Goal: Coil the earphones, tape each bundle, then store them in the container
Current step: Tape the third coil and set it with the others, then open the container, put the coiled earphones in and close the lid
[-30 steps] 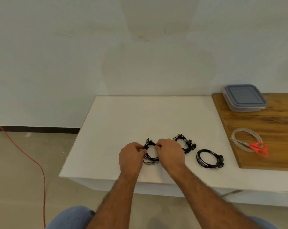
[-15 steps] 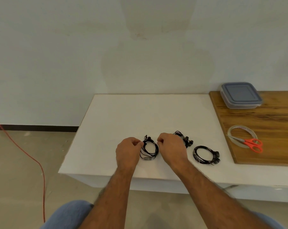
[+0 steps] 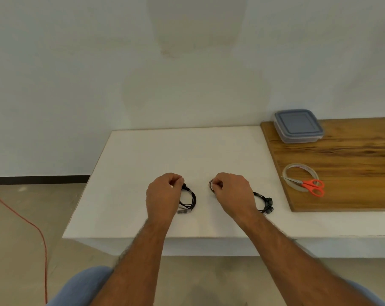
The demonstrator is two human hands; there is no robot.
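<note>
Left hand (image 3: pixel 162 196): lower centre of the frame, over the white table; fingers curled, the fingertips pinching the top of a coiled black earphone bundle at its upper left edge.
Left bundle (image 3: pixel 190 200): black cable coil lying on the table just right of the left hand, partly hidden by it; a small pale band shows at its lower end.
Right hand (image 3: pixel 230 192): right of centre, fingers curled inward with thumb and forefinger pinched on something small at the fingertips; a sliver of dark coil (image 3: pixel 211 187) shows there, too little to tell whether the pinch is on that cable or on a scrap of tape.
Right bundle (image 3: pixel 265 203): black coil with two earbuds visible, on the table just right of the right wrist, its left part hidden behind it; not held.
White table (image 3: pixel 165 151): fills the middle of the frame; all visible earphones lie along its near half.
Wooden board (image 3: pixel 352 155): right side of the frame, abutting the table.
Container (image 3: pixel 298 125): clear box with a grey lid on, at the upper left corner of the board, well apart from the bundles.
Tape roll (image 3: pixel 300 176): clear roll lying flat at the near left of the board.
Scissors (image 3: pixel 309 186): orange handles, laid across the tape roll, blades pointing left.
Floor cable (image 3: pixel 38 230): thin red-orange line on the floor, lower left of the frame.
</note>
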